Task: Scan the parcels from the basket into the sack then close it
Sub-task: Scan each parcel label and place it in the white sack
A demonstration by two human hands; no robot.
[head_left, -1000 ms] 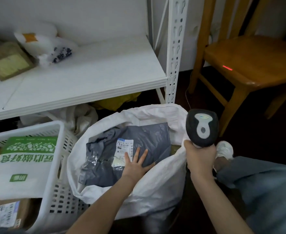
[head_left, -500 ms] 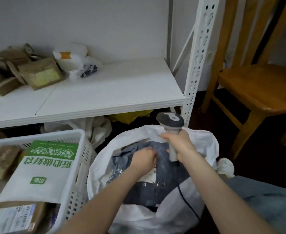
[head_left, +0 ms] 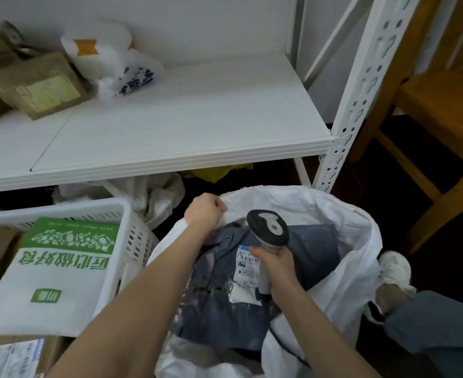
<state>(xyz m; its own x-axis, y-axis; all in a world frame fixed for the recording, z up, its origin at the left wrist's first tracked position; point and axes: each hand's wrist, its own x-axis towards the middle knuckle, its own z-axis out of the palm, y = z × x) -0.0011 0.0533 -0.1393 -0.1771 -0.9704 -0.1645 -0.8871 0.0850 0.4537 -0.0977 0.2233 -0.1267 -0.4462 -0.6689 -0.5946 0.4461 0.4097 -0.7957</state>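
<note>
Leaving the grey parcel [head_left: 314, 249] lying inside the sack [head_left: 355, 241]; shifting the left hand [head_left: 205, 211] up, fingers now pinching the rim; wrapping right hand [head_left: 278, 271] fingers round the scanner [head_left: 268, 227]; likely opening wider, parcels waiting in the basket [head_left: 140, 238].

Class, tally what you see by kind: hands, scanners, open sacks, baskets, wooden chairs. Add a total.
Hands, left hand and right hand: 2
Scanner: 1
Open sack: 1
Basket: 1
Wooden chair: 1
Total: 6
</note>
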